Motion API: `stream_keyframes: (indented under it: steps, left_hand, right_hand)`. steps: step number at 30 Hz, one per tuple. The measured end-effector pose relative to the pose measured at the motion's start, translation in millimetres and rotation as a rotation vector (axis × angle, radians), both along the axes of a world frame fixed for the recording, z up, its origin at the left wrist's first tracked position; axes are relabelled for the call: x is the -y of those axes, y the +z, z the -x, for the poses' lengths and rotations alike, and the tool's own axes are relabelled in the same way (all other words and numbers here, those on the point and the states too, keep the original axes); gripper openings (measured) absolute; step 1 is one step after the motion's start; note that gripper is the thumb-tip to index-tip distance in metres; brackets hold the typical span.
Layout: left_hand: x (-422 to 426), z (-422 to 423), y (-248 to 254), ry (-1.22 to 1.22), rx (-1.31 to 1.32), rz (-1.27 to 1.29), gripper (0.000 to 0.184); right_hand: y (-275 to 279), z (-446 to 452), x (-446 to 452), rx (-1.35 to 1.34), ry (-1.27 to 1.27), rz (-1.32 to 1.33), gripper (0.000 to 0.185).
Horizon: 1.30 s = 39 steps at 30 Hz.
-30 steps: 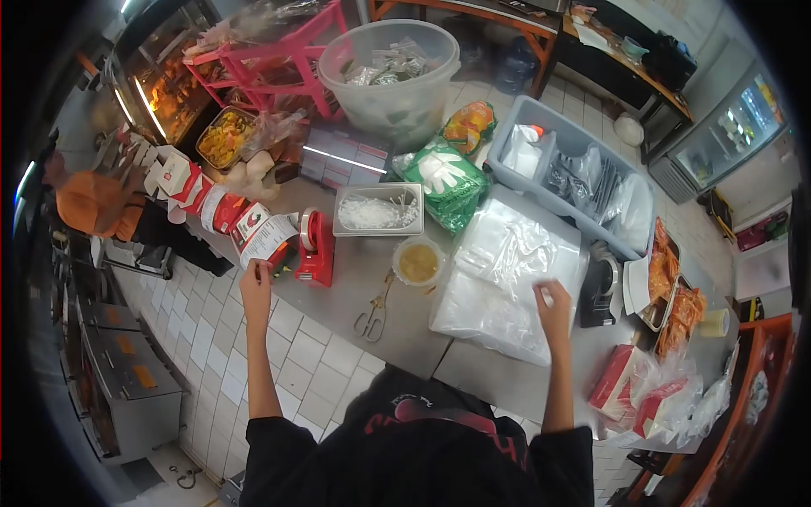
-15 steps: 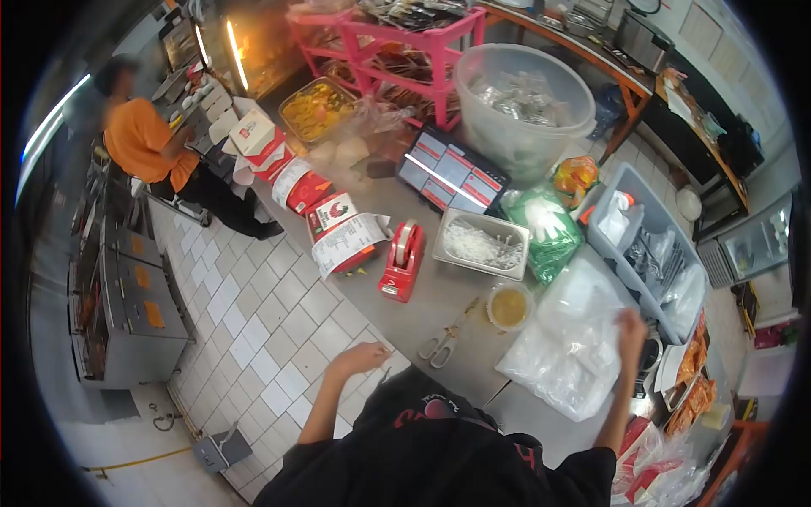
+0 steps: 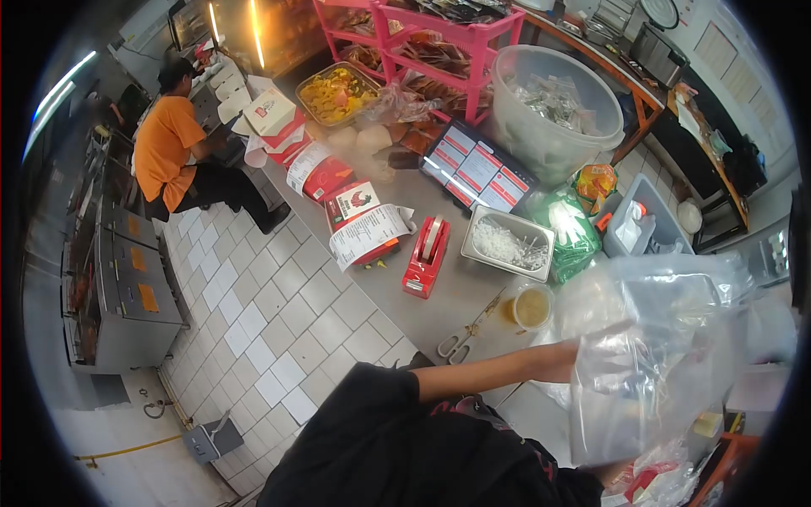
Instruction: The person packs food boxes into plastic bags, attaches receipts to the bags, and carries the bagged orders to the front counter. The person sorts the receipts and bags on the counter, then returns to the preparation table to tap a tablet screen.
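A large clear plastic bag (image 3: 667, 372) is raised above the right side of the steel table. My left hand (image 3: 606, 351) reaches across to it; its fingers show through the plastic, stretched out, inside the bag or behind it. My right hand is hidden behind the bag at the lower right, where only a bit of forearm shows; the bag is held up on that side. Nearest my left arm are a tub of brownish liquid (image 3: 532, 308) and a pair of scissors (image 3: 454, 346) on the table.
A metal tray of white pieces (image 3: 508, 242), a red tape dispenser (image 3: 427, 258), a tablet (image 3: 477, 167) and red food boxes with receipts (image 3: 369, 226) line the table. A grey crate (image 3: 629, 221) stands right. A co-worker in orange (image 3: 169, 150) bends at the left.
My left hand has moved right, from over the floor to the plastic bag. The bag has risen off the table and spread out. My view has turned slightly; the co-worker leans lower.
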<state>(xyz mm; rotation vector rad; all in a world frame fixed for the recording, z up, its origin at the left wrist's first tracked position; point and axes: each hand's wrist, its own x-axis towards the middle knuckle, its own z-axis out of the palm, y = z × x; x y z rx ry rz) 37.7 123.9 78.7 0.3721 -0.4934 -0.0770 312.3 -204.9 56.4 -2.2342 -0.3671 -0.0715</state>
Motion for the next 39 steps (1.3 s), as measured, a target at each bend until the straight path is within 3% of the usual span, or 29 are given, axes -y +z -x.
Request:
stream_keyframes:
  steps: [1,3,5,6,8,10,12,16,20,24,26,28,29,30,32,33,34,35,36,37,38,39]
  left_hand:
    - [-13.9,13.1,20.9,0.228,-0.057,-0.244,0.073]
    - [-20.0,18.1,-1.3,0.063,-0.217,0.375,0.055]
    - [-49.5,21.6,-26.0,0.219,-0.368,0.066,0.030]
    - [-55.5,28.9,-29.4,0.223,-0.370,0.064,0.030]
    - [-63.2,46.6,-29.2,0.354,-0.577,-0.397,0.016]
    - [-52.3,55.8,-32.1,0.382,-0.690,-0.416,0.018]
    - [-43.4,62.1,-46.8,0.229,-0.762,-0.110,0.021]
    - [-24.0,68.0,-57.6,0.219,-0.716,-0.355,0.033]
    - [3.5,65.9,-77.9,0.335,-0.856,-0.536,0.026]
    - [14.1,70.7,-94.9,0.350,-0.864,-0.409,0.032]
    - [13.3,70.8,-97.8,0.357,-0.904,-0.357,0.037]
    - [14.4,67.7,-90.4,0.331,-0.926,-0.406,0.037]
    - [14.6,67.3,-87.7,0.375,-0.940,-0.615,0.034]
    - [15.4,68.2,-85.1,0.422,-0.952,-0.823,0.032]
    - [17.5,72.5,-76.8,0.413,-0.913,-0.869,0.031]
    - [15.9,73.0,-74.8,0.413,-0.866,-0.908,0.030]
    - [15.2,75.9,-77.7,0.420,-0.871,-0.911,0.030]
    - [16.7,82.8,-83.2,0.386,-0.867,-0.740,0.028]
    - [18.2,89.8,-88.0,0.347,-0.856,-0.572,0.026]
    - [21.2,95.3,-91.5,0.384,-0.823,-0.596,0.023]
    - [21.0,99.5,-94.3,0.383,-0.827,-0.600,0.023]
    - [19.8,104.0,-96.7,0.329,-0.896,-0.595,0.026]
  right_hand:
    - [1.0,3.7,2.7,-0.008,-0.003,-0.001,0.046]
    - [2.2,8.8,6.9,-0.018,-0.005,-0.003,0.046]
    - [2.4,13.7,9.6,-0.031,-0.013,-0.007,0.046]
    - [2.5,15.2,9.8,-0.037,-0.012,-0.008,0.046]
    - [3.6,19.2,11.5,-0.051,-0.010,-0.015,0.046]
    - [5.8,21.3,16.3,-0.057,-0.015,-0.027,0.047]
    - [5.4,26.6,16.7,-0.073,-0.008,-0.035,0.047]
    - [-1.6,44.2,9.4,-0.127,0.015,-0.024,0.047]
    - [-13.3,76.8,-7.3,-0.213,0.096,0.005,0.048]
    - [-23.2,118.3,-36.1,-0.351,0.328,0.024,0.048]
    - [-29.1,145.9,-63.2,-0.499,0.435,-0.110,0.048]
    - [-21.1,187.5,-107.2,-0.735,0.350,-0.395,0.049]
    - [-18.8,205.4,-134.1,-0.974,0.297,-0.686,0.051]
    - [-17.8,218.0,-148.0,-0.977,0.294,-0.689,0.051]
    - [-19.0,236.4,-164.4,-0.619,0.292,-0.293,0.053]
    - [-38.1,220.7,-155.4,-0.435,0.172,-0.257,0.053]
    - [0.0,207.2,-157.8,-0.605,-0.034,-0.180,0.046]
    - [-9.4,184.4,-143.5,-0.389,-0.041,-0.361,0.041]
    - [-9.1,159.5,-124.9,-0.398,-0.068,-0.443,0.040]
    - [9.1,147.4,-129.2,-0.273,-0.159,-0.377,0.041]
    - [-14.0,112.7,-98.0,-0.214,-0.039,-0.576,0.040]
    - [-3.3,97.4,-91.0,-0.192,0.042,-0.558,0.041]
